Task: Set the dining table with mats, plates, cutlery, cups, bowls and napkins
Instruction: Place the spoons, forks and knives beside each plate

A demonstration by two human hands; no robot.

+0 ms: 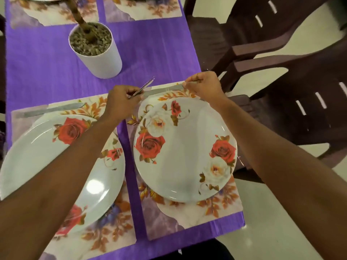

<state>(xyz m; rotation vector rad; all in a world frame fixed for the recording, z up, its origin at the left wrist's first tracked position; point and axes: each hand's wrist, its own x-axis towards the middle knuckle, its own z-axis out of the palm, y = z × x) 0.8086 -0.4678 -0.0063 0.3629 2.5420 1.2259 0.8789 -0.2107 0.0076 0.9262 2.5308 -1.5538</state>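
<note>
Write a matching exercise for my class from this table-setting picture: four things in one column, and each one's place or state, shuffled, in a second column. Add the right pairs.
Column A
1. white pot
2. left hand
3. right hand
4. loose knife

Column B
a. pinches the end of a second knife beyond the right plate
b. lies on the left mat beyond the left plate, untouched
c. stands upright on the purple cloth
d. grips a slim utensil

Pairs: 1-c, 2-d, 3-a, 4-b
</note>
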